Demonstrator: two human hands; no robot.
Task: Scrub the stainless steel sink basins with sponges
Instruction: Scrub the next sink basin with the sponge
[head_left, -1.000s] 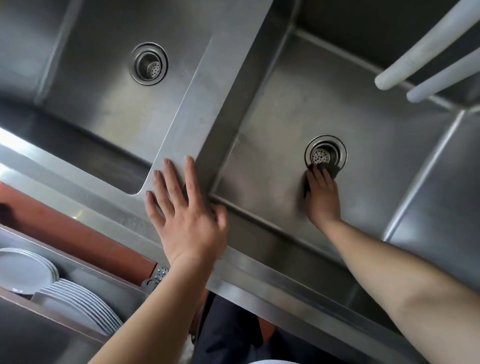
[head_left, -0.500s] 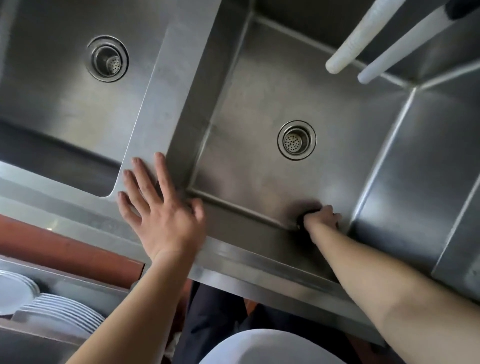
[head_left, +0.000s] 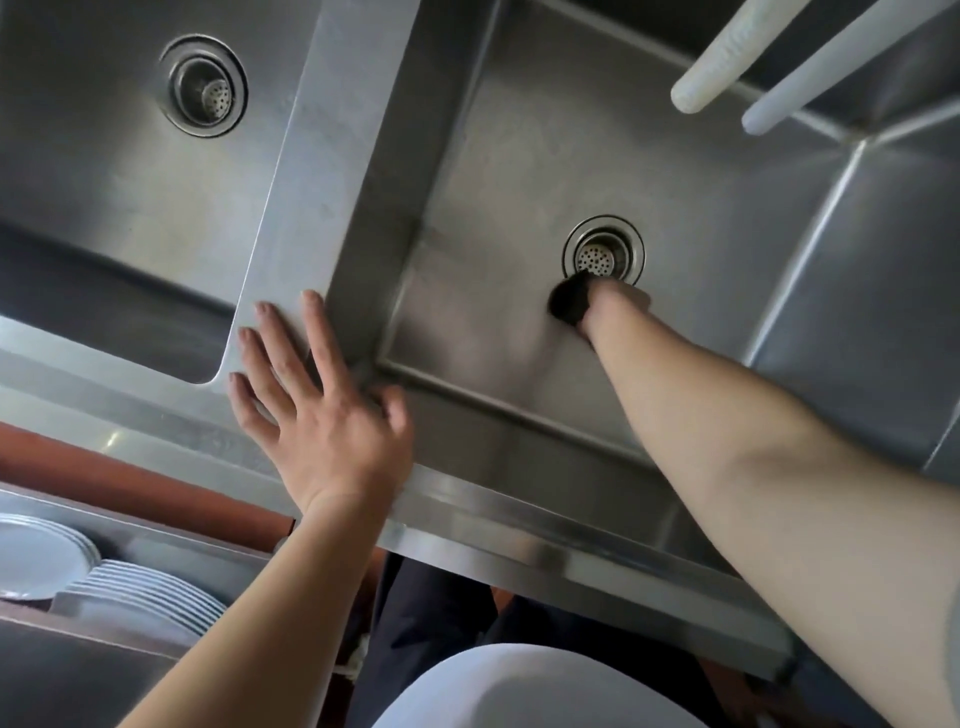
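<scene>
Nearest me, my left hand (head_left: 317, 415) lies flat, fingers spread, on the rim between the basins, bracing. Farther in, my right hand (head_left: 613, 304) presses a dark sponge (head_left: 569, 301) on the right basin (head_left: 493, 260) floor, touching the drain (head_left: 602, 253); fingers hidden, apparently clutching it. It looks soft and light, best gripped from above.
</scene>
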